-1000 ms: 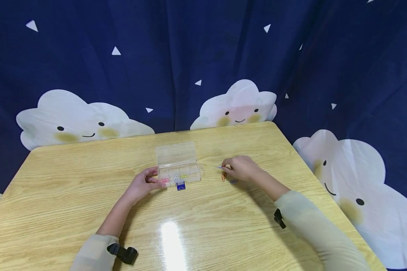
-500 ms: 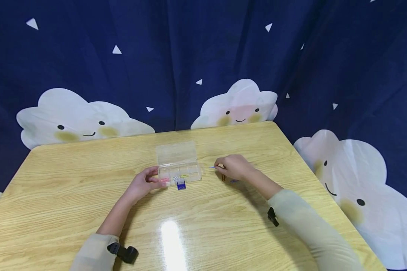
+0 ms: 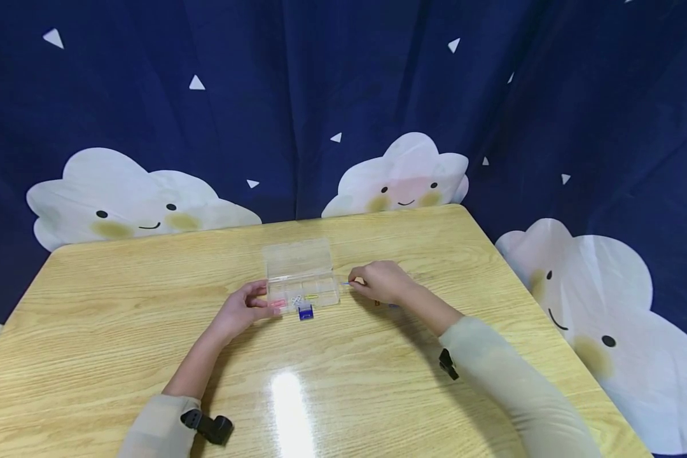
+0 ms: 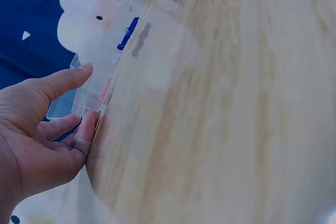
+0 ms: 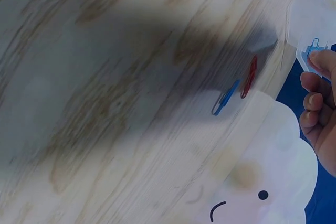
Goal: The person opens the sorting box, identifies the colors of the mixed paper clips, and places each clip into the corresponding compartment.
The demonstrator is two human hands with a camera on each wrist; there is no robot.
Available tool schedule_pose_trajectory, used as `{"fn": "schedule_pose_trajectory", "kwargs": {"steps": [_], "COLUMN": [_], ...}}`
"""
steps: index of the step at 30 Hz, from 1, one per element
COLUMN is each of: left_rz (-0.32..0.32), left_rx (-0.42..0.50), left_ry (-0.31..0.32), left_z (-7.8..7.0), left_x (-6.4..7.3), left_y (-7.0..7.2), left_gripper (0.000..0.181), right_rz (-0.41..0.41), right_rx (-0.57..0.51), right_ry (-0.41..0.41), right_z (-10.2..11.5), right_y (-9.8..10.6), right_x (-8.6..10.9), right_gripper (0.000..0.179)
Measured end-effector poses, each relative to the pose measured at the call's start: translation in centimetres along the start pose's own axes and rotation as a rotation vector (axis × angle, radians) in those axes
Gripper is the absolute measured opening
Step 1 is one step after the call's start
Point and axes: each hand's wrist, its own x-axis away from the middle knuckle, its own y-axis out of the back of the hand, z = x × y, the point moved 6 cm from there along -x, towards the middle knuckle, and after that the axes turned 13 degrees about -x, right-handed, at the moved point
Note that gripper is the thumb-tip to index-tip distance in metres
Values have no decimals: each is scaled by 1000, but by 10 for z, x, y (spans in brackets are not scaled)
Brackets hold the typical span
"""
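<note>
A clear compartment box (image 3: 298, 259) lies on the table with its lid laid back and a blue latch (image 3: 306, 313) at its front. My left hand (image 3: 243, 313) holds the box by its left end, thumb and fingers on either side of the corner. Pink paper clips (image 3: 277, 304), white paper clips (image 3: 296, 299) and a yellow paper clip (image 3: 311, 297) sit in separate front compartments. Just right of the box, my right hand (image 3: 382, 282) pinches a light blue paper clip (image 5: 315, 44) between thumb and fingertip, its free end pointing at the box wall.
On the table below my right hand lie a red-orange paper clip (image 5: 249, 77) and a blue paper clip (image 5: 227, 97), side by side. A dark blue curtain (image 3: 235, 95) with cloud prints hangs behind the wooden table (image 3: 378, 394).
My right hand has moved left with the light blue paper clip, from over the loose clips to the box's right side. My left hand and the box have stayed in place.
</note>
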Motion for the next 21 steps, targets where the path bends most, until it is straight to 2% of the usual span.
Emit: {"fn": "schedule_pose_trajectory", "kwargs": {"steps": [15, 21], "left_rz": [-4, -9], "left_rx": [3, 3], "left_ry": [-9, -9], "left_z": [-1, 0], "left_x": [0, -1], "left_y": [0, 0], "left_gripper": [77, 77], "right_rz": [-78, -68], "right_rx": [64, 55], "right_ry": [59, 59], "right_z": [14, 18], "right_y": [1, -3], "right_x": [-13, -17], "right_gripper": [17, 17]}}
